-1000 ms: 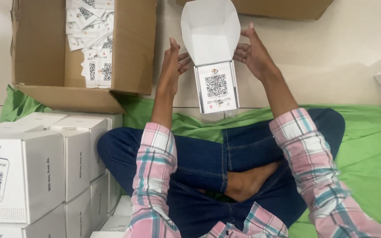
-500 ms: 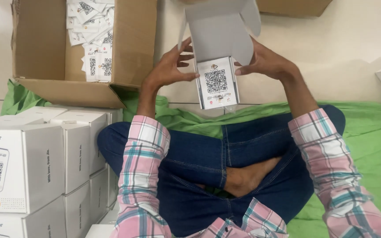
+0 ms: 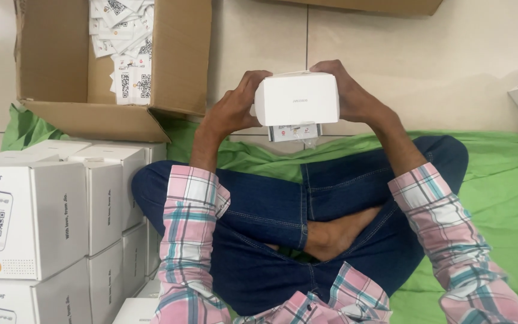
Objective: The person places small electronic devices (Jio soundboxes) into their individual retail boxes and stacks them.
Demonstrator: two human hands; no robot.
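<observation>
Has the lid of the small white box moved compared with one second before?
Yes. The lid of the small white cardboard box has folded down toward the person and now covers the box, held between the left hand and right hand beside the unmoved brown cardboard carton.

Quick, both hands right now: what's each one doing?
Left hand: closed on the left side of the small white box.
Right hand: closed on the box's right side, fingers over its top edge.

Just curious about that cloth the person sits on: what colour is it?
The cloth is plain bright green, seen best in the head view.
</observation>
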